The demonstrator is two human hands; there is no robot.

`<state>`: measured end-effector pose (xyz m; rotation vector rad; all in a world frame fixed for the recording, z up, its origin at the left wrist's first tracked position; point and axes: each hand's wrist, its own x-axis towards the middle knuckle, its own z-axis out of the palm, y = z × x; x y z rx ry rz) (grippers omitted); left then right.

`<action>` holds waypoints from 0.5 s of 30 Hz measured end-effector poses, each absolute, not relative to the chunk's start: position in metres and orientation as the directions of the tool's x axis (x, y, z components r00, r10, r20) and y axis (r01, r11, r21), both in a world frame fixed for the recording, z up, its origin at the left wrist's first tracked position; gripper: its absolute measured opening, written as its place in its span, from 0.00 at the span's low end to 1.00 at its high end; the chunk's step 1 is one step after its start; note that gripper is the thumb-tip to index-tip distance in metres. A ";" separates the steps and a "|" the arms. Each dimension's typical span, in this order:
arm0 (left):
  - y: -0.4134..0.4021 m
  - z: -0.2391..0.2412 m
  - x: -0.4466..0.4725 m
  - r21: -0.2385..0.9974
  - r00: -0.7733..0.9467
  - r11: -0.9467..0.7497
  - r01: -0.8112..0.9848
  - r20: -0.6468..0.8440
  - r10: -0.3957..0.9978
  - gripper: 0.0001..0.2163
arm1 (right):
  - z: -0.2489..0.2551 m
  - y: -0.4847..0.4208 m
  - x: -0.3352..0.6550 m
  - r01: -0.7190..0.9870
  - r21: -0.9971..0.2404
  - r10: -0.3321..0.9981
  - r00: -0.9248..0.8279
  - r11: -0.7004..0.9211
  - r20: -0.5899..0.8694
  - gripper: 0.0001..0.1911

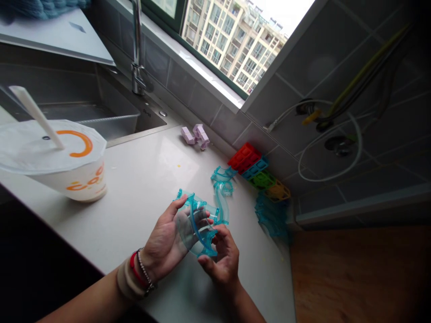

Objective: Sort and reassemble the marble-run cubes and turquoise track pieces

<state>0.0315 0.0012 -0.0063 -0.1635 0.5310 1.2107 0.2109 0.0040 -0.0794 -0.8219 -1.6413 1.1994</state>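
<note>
A see-through turquoise curved track piece (pixel 194 220) is held over the counter between both hands. My left hand (pixel 168 242), with bracelets at the wrist, lies under and behind it, thumb on its upper left end; its fingers show through the plastic. At the lower right end, my right hand (pixel 224 255) pinches the piece between thumb and curled fingers. Just beyond the hands, an S-shaped turquoise track piece (pixel 221 204) lies on the counter, and a short turquoise piece (pixel 224 173) sits above it.
On the white counter (pixel 141 179) stand a drink cup (pixel 84 179) with a straw, lilac pieces (pixel 196 135), red frame tiles (pixel 245 157), green tiles (pixel 264 179) and stacked turquoise pieces (pixel 272 215). A sink (pixel 114 103) with a faucet (pixel 137 76) is at upper left, below the window.
</note>
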 end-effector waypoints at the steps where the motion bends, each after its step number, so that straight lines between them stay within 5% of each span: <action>1: 0.002 -0.007 0.030 0.135 0.268 0.368 -0.920 -0.469 0.842 0.22 | -0.080 0.004 0.211 -0.007 -0.953 0.889 -0.356 0.304 0.287 0.30; 15: -0.001 -0.021 0.031 0.010 0.324 0.348 -0.937 -0.345 0.881 0.24 | -0.067 0.010 0.198 0.091 -0.830 0.795 -0.362 0.550 0.487 0.29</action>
